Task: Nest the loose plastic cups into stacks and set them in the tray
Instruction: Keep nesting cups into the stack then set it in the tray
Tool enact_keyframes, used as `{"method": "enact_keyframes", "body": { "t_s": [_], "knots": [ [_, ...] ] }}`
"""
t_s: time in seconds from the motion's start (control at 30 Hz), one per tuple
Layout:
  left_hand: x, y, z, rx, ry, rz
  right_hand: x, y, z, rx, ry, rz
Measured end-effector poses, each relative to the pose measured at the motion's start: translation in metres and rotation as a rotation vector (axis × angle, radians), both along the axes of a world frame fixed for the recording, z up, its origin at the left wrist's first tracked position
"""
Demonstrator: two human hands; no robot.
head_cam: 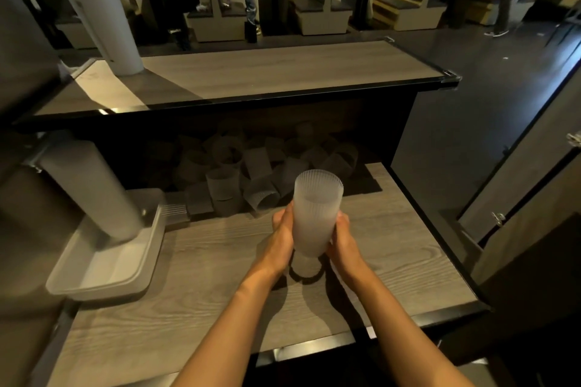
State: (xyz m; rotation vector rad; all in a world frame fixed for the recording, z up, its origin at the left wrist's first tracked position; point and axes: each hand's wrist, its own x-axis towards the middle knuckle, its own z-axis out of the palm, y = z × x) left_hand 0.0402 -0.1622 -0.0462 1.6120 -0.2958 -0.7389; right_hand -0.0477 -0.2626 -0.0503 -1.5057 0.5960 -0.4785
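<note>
Two hands (284, 237) (344, 240) grip one upright cup stack (317, 214); one tray (103, 273) left.

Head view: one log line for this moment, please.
left hand: grips cup stack | right hand: grips it too | stack: upright over table | tray: holds tall stack | loose cups: remain

Your path left from the cup stack (316, 217) to the tray (103, 264) runs over bare counter (195, 276); behind the stack, loose cups (251, 173) crowd under the shelf (251, 78).
</note>
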Motion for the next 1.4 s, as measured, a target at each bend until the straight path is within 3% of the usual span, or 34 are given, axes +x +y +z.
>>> {"method": "enact_keyframes", "body": {
  "t_s": [0.2, 0.33, 0.67, 0.83, 0.97, 1.07, 1.2, 1.3, 1.4],
  "knots": [
    [0.004, 0.013, -0.019, 0.092, -0.015, -0.008, -0.005, -0.002, -0.016, 0.049, 0.073, 0.073],
    [-0.004, 0.027, 0.000, 0.166, -0.035, -0.084, -0.017, 0.008, 0.001, 0.101, 0.056, 0.171],
    [-0.008, 0.043, 0.019, 0.048, 0.032, -0.223, -0.026, 0.012, 0.026, 0.064, 0.027, 0.287],
    [-0.009, 0.045, 0.027, 0.088, 0.020, -0.230, -0.022, 0.014, 0.042, -0.009, -0.035, 0.265],
    [-0.014, 0.048, 0.031, 0.104, 0.000, -0.224, -0.019, 0.017, 0.038, -0.076, 0.015, 0.223],
    [-0.022, 0.054, 0.030, 0.077, 0.018, -0.243, -0.019, 0.017, 0.021, 0.019, 0.080, 0.183],
    [-0.024, 0.058, 0.027, 0.101, 0.003, -0.233, -0.029, 0.026, 0.014, -0.010, 0.147, 0.151],
    [-0.017, 0.062, 0.029, 0.168, -0.045, -0.216, -0.024, 0.021, 0.014, -0.113, 0.153, 0.107],
    [-0.012, 0.060, 0.040, 0.093, -0.117, -0.178, -0.021, 0.011, 0.030, -0.248, 0.130, 0.078]
  ]
}}
